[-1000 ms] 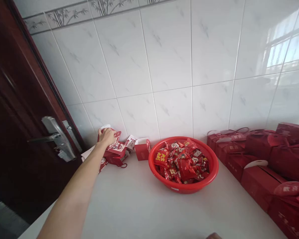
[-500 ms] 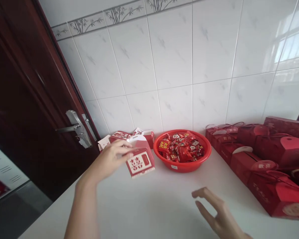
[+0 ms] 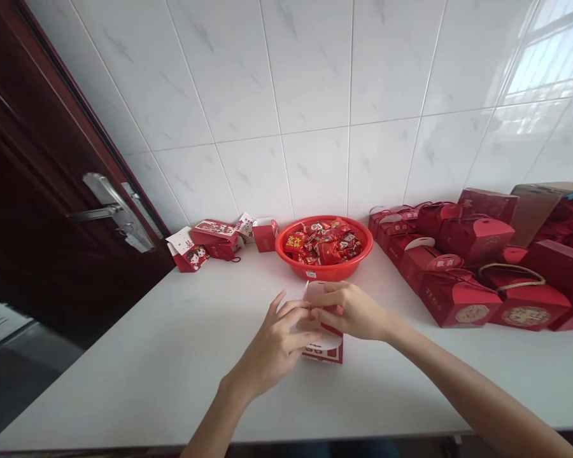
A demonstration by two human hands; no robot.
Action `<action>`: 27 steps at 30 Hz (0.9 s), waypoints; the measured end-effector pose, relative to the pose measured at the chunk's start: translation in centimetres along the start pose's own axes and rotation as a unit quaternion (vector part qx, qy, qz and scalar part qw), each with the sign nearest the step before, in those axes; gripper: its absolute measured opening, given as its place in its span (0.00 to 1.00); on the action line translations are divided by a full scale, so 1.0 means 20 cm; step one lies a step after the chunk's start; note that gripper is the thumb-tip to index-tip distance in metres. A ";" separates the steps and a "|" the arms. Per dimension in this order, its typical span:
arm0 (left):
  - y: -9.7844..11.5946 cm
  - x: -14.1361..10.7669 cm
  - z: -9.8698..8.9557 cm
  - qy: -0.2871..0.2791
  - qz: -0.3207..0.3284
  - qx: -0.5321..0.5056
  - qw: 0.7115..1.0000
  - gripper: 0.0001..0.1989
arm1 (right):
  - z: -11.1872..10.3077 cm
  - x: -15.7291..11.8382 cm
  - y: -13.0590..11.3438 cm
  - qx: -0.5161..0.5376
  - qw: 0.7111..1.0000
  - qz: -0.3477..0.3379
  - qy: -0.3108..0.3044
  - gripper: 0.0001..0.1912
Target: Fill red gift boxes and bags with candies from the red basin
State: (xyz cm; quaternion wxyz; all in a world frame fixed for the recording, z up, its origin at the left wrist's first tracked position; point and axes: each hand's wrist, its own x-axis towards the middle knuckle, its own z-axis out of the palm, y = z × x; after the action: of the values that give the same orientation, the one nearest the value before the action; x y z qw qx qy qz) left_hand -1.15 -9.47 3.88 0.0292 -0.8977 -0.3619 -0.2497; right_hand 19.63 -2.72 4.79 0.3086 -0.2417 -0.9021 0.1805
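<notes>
A small red and white gift box (image 3: pixel 335 353) stands on the white table in front of the candy basket, its light flaps raised at the top. My left hand (image 3: pixel 277 340) is at the box's left side, fingers bent over a flap and partly hiding it. From the right, my right hand (image 3: pixel 356 312) pinches the top of the same box, its fingertips meeting those of my left hand. Just behind the box, a red plastic basket (image 3: pixel 325 272) holds many red-wrapped candies (image 3: pixel 328 245).
Several red boxes (image 3: pixel 468 299) are clustered along the table's right side. At the back left, a box with a cartoon print (image 3: pixel 186 251) and other small boxes (image 3: pixel 216 240) stand by the tiled wall. A dark door with a metal handle (image 3: pixel 114 210) borders the left.
The gift box has come from the back left to the table in front of the basket. My right hand, formerly apart and holding nothing, has joined my left on it. The view has shifted.
</notes>
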 end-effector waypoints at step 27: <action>-0.13 0.04 -0.01 -0.121 -0.216 -0.056 0.967 0.39 | -0.11 -0.13 0.33 0.340 0.913 0.216 -0.062 0.16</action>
State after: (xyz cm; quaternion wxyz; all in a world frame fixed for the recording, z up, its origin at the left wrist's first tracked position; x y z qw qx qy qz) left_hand -2.46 -7.05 4.16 -0.1196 -0.8223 -0.5331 -0.1590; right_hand 24.99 1.59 2.04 0.2689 -0.2994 -0.7295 0.5530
